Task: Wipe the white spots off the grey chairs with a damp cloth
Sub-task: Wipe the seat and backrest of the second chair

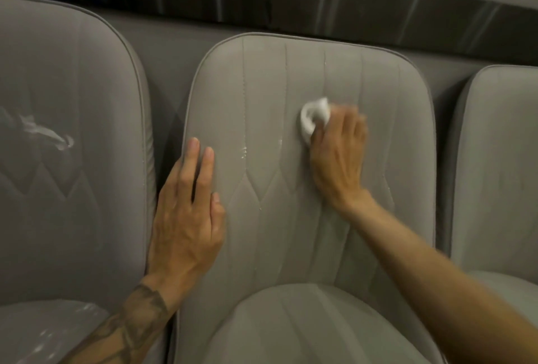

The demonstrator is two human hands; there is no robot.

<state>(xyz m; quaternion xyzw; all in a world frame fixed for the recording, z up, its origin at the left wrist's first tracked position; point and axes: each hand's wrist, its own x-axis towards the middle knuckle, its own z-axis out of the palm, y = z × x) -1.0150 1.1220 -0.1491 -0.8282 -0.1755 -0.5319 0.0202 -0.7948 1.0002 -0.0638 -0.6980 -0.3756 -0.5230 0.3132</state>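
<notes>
Three grey chairs stand side by side. On the backrest of the middle chair [262, 96] my right hand [339, 154] presses a small white cloth [313, 117] against the upholstery, and the fingers are blurred. Small white spots [244, 152] dot the seam just left of the cloth. My left hand [189, 212] lies flat with straight fingers on the left edge of the same backrest. The left chair [72, 87] carries a large white smear [46, 132] on its backrest and white flecks on its seat [52, 331].
A third grey chair [500, 160] stands at the right. Behind the chairs runs a dark marbled wall band [320, 5]. The middle chair's seat cushion [305, 326] fills the foreground between my forearms.
</notes>
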